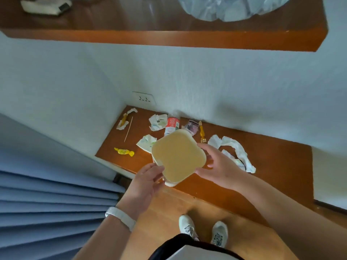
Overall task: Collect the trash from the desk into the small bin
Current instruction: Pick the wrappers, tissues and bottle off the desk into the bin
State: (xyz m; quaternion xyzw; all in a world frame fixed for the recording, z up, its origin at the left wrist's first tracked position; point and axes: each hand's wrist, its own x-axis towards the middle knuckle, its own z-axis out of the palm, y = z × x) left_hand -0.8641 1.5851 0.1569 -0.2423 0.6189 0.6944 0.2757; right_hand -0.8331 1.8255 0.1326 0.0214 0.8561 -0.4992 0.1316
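Note:
I hold a small cream bin (178, 155) with a yellowish square face above the desk's front edge. My left hand (146, 182) grips its near left corner and my right hand (218, 166) grips its right side. On the wooden desk (272, 156) lies trash: a yellow candy wrapper (124, 151), crumpled tissues (157, 121), a plastic bottle with a red label (171, 124), a thin stick (128, 129), a long twisted white tissue (237, 149) and an amber wrapper (201, 132). The bin hides part of the desk behind it.
A wall socket (144, 98) sits above the desk's back left corner. A wooden shelf (169, 37) hangs overhead with a clear plastic bag (231, 8) on it. Blue curtain folds (47, 194) fill the left. My shoes (204, 230) stand on the wooden floor.

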